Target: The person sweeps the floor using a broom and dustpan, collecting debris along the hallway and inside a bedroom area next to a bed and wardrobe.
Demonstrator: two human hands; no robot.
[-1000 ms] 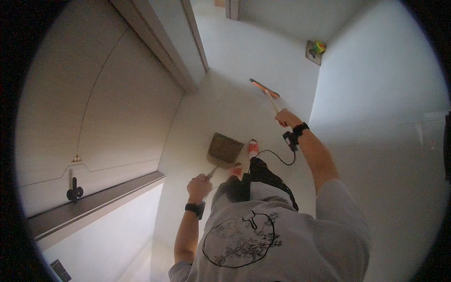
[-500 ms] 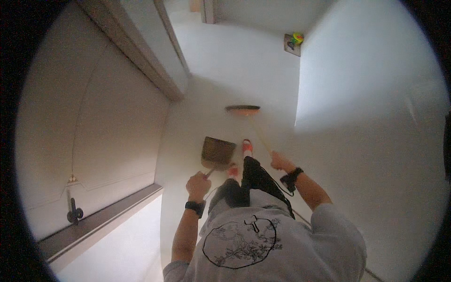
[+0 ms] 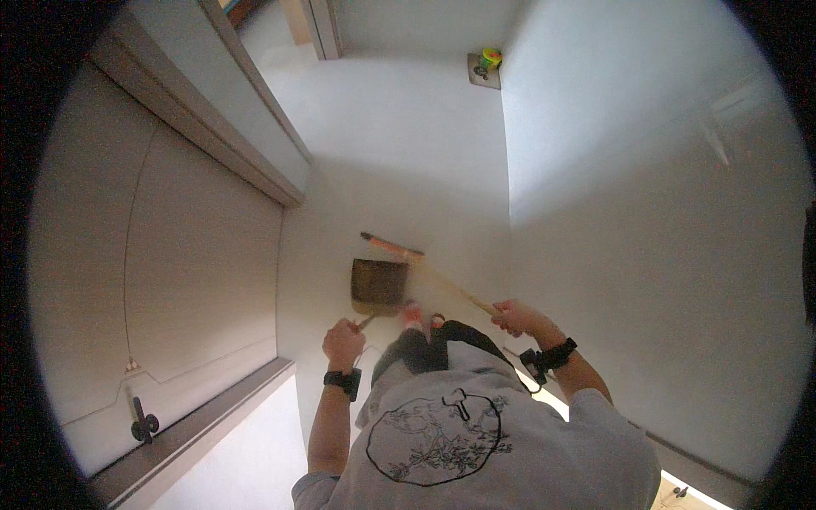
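Observation:
My left hand (image 3: 343, 343) is closed round the short handle of a brown dustpan (image 3: 379, 284), which is down at the floor in front of my feet. A long pale broom handle runs down from my right hand (image 3: 519, 318), whose fingers wrap round it. At its far end the orange and dark head of the broom (image 3: 392, 246) lies slantwise just beyond the dustpan's front edge. Whether the two touch I cannot tell. The broom's handle is blurred. Each wrist carries a black strap with a device.
A closed door (image 3: 204, 255) with a dark handle stands on my left, and a plain wall (image 3: 637, 195) on my right. In the far corner a yellow-green tub (image 3: 490, 58) rests by a square floor drain (image 3: 482, 71). My red-shod feet (image 3: 412, 316) are close behind the dustpan.
The broom head has swept back toward me and leftward, turning slantwise near the dustpan. My right hand has moved a little lower and right. The view has shifted forward along the passage.

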